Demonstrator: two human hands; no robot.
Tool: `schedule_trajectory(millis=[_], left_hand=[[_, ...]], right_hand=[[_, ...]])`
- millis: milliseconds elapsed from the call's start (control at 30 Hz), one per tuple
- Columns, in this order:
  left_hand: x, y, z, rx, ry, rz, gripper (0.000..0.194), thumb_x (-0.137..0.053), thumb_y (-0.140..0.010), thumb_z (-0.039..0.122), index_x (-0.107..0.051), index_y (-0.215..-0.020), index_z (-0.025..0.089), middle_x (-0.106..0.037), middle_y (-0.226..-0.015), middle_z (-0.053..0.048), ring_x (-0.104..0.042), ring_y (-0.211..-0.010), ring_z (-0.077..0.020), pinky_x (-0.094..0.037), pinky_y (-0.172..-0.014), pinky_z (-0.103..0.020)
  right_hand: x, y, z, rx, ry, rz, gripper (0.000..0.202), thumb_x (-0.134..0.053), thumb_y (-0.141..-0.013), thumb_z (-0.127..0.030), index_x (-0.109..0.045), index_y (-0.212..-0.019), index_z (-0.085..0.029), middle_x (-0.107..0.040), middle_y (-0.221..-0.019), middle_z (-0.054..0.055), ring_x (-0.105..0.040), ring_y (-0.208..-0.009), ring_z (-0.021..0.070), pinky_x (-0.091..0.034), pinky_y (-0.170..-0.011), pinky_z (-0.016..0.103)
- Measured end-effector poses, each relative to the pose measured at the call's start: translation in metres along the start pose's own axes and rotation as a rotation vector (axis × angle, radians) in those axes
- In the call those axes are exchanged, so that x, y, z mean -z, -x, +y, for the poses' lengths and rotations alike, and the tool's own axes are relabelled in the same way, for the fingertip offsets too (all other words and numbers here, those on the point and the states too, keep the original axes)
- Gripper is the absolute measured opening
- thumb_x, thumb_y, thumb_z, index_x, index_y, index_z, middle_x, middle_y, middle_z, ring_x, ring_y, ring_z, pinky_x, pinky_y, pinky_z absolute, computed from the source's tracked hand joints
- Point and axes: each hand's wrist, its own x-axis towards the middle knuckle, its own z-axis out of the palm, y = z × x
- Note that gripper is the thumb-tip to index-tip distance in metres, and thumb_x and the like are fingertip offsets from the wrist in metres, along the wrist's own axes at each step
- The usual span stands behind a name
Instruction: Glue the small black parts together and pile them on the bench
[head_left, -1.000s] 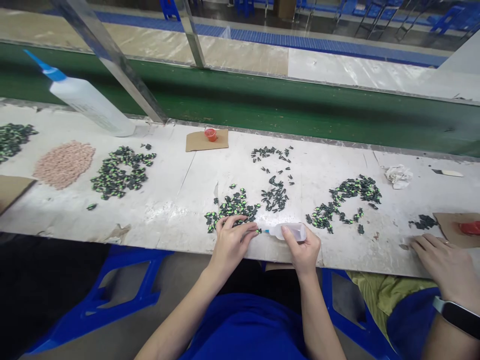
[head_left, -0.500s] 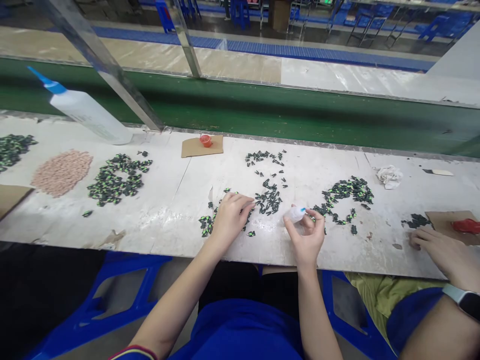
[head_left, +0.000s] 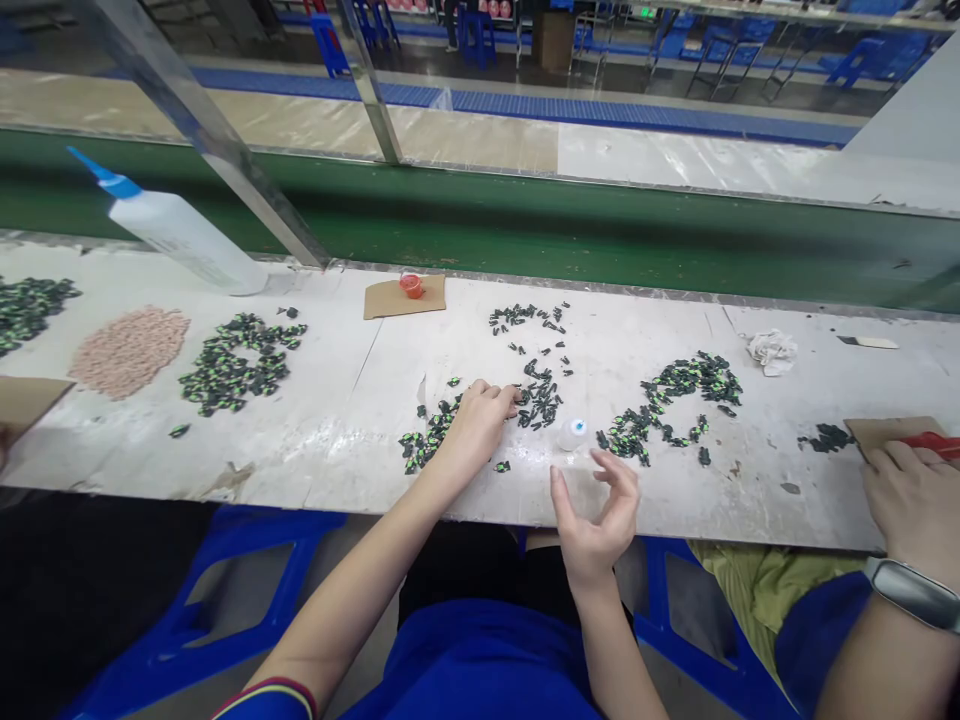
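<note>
My left hand (head_left: pixel 480 425) rests at the left edge of a pile of small black pieces (head_left: pixel 538 398), its fingers closed; what they pinch is too small to make out. Under and left of its wrist lie black-and-green pieces (head_left: pixel 429 437). My right hand (head_left: pixel 598 515) is held above the table's front part, thumb and fingers apart, with nothing in it. Just beyond its fingertips a small white bottle with a blue tip (head_left: pixel 573 435) stands upright on the table. More black-and-green pieces (head_left: pixel 628 436) lie to the right of the bottle.
A red cup (head_left: pixel 411 286) sits on cardboard (head_left: pixel 382 301) at the back. On the left are a large bottle (head_left: pixel 191 240), pink pieces (head_left: pixel 131 350) and a black-and-green pile (head_left: pixel 232 375). Another person's hand (head_left: pixel 911 495) is at the right, near crumpled tissue (head_left: pixel 773 352).
My right hand has let go of the small white bottle, which now stands on the table, and has drawn back. My left hand has shifted slightly right, towards the black pieces.
</note>
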Motion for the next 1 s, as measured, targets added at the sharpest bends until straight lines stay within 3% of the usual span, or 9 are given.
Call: schedule_trajectory(millis=[67,167,267,367,533,633,767,867,1000], left_hand=[[0.007,0.004,0.005,0.0,0.089,0.022,0.02,-0.052,-0.086,0.009,-0.069,-0.091,0.019,-0.073,-0.085,-0.007,-0.057,-0.083,-0.0246,-0.049,-0.075,-0.036],[0.02,0.016,0.02,0.026,0.291,0.092,0.018,-0.053,-0.089,0.015,-0.07,-0.09,0.021,-0.073,-0.087,-0.005,-0.059,-0.087,-0.0223,-0.051,-0.078,-0.035],[0.026,0.035,0.04,0.105,0.486,0.211,0.014,-0.057,-0.089,0.023,-0.071,-0.089,0.022,-0.073,-0.087,-0.004,-0.062,-0.087,-0.0198,-0.052,-0.077,-0.033],[0.024,0.055,0.054,0.181,0.603,0.3,0.014,-0.058,-0.089,0.027,-0.071,-0.087,0.021,-0.072,-0.084,-0.005,-0.063,-0.082,-0.0179,-0.053,-0.073,-0.03],[0.019,0.074,0.049,0.294,0.66,0.291,0.019,-0.05,-0.094,0.024,-0.067,-0.101,0.019,-0.072,-0.089,-0.005,-0.066,-0.087,-0.018,-0.054,-0.079,-0.031],[0.015,0.082,0.038,0.199,0.392,0.29,0.016,-0.057,-0.09,0.025,-0.068,-0.101,0.021,-0.071,-0.095,-0.006,-0.06,-0.093,-0.022,-0.052,-0.083,-0.037],[0.004,0.086,0.031,0.11,0.066,0.318,0.01,-0.061,-0.087,0.019,-0.071,-0.091,0.021,-0.067,-0.1,-0.009,-0.051,-0.097,-0.0268,-0.049,-0.083,-0.042],[-0.001,0.085,0.031,0.09,0.008,0.311,0.013,-0.058,-0.087,0.014,-0.069,-0.087,0.021,-0.064,-0.102,-0.01,-0.049,-0.1,-0.0273,-0.048,-0.083,-0.042],[0.003,0.083,0.031,0.072,0.09,0.223,0.015,-0.053,-0.09,0.012,-0.065,-0.093,0.02,-0.067,-0.097,-0.007,-0.053,-0.097,-0.0238,-0.047,-0.083,-0.038]], right_hand=[[-0.005,0.007,-0.007,-0.017,-0.058,-0.07,0.033,-0.071,-0.078,-0.02,-0.055,-0.107,-0.022,-0.065,-0.094,0.007,-0.065,-0.088,0.0229,-0.056,-0.069,0.038],[-0.016,0.013,-0.017,-0.26,-0.236,-0.193,0.026,-0.068,-0.081,-0.024,-0.058,-0.105,-0.021,-0.067,-0.095,0.008,-0.067,-0.084,0.0206,-0.058,-0.065,0.034],[-0.027,0.013,-0.023,-0.545,-0.445,-0.192,0.029,-0.071,-0.079,-0.03,-0.06,-0.103,-0.019,-0.068,-0.094,0.008,-0.068,-0.086,0.02,-0.059,-0.065,0.031],[-0.033,0.012,-0.026,-0.656,-0.555,-0.18,0.025,-0.074,-0.074,-0.035,-0.064,-0.088,-0.018,-0.069,-0.085,0.006,-0.068,-0.082,0.0192,-0.06,-0.066,0.03],[-0.03,0.011,-0.021,-0.744,-0.608,-0.223,0.023,-0.074,-0.073,-0.039,-0.068,-0.077,-0.018,-0.07,-0.082,0.006,-0.068,-0.078,0.0196,-0.06,-0.06,0.03],[-0.022,0.009,-0.013,-0.785,-0.561,-0.279,0.024,-0.073,-0.074,-0.04,-0.071,-0.082,-0.018,-0.072,-0.084,0.006,-0.068,-0.076,0.0196,-0.06,-0.061,0.031],[-0.011,0.008,-0.005,-0.683,-0.453,-0.402,0.025,-0.068,-0.079,-0.04,-0.075,-0.091,-0.02,-0.072,-0.091,0.007,-0.068,-0.079,0.0189,-0.06,-0.066,0.031],[-0.007,0.009,-0.003,-0.604,-0.363,-0.491,0.024,-0.064,-0.083,-0.037,-0.075,-0.097,-0.02,-0.072,-0.091,0.008,-0.068,-0.083,0.0199,-0.059,-0.07,0.031],[-0.007,0.009,-0.005,-0.61,-0.311,-0.529,0.021,-0.065,-0.082,-0.033,-0.074,-0.094,-0.019,-0.074,-0.086,0.007,-0.07,-0.079,0.0201,-0.058,-0.073,0.032]])
